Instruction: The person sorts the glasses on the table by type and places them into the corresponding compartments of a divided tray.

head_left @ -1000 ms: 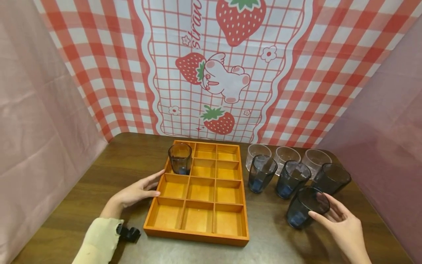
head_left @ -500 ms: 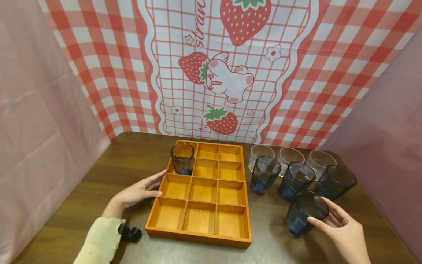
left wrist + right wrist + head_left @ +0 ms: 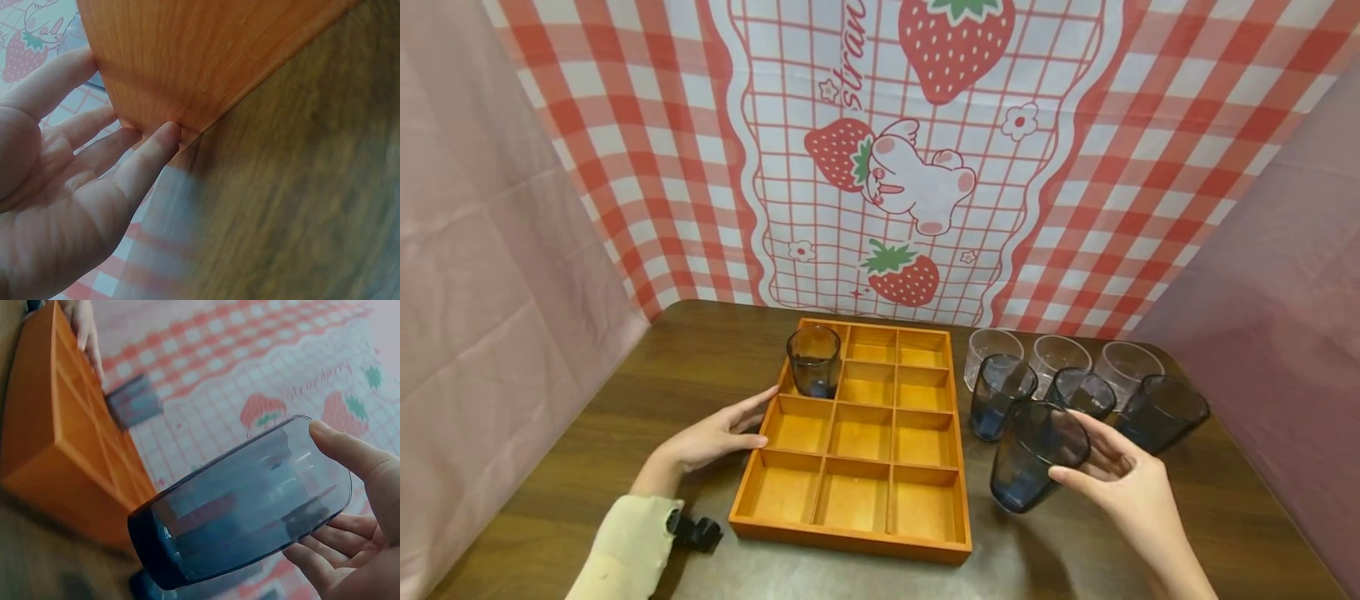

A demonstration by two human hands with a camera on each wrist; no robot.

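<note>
My right hand point(image 3: 1120, 475) holds a dark blue-tinted glass point(image 3: 1037, 458) near its rim, thumb on one side and fingers on the other. The glass is tilted and raised off the table, right of the wooden divided tray point(image 3: 850, 546). In the right wrist view the held glass point(image 3: 244, 506) fills the middle. My left hand point(image 3: 715, 437) rests against the tray's left side with fingers extended; in the left wrist view its fingertips touch the tray's outer wall point(image 3: 156, 62). Another tinted glass point(image 3: 815, 362) stands in a left-hand compartment toward the back of the tray.
Several more glasses stand at the right: a tinted one point(image 3: 1000, 396), another behind the held glass point(image 3: 1084, 392), a third point(image 3: 1165, 412), and clear ones point(image 3: 992, 343) behind them. A checked strawberry cloth point(image 3: 887, 275) hangs along the table's back edge.
My right hand has lifted the tinted glass away from the others and carried it leftward, toward the tray. The left hand has stayed at the tray's side.
</note>
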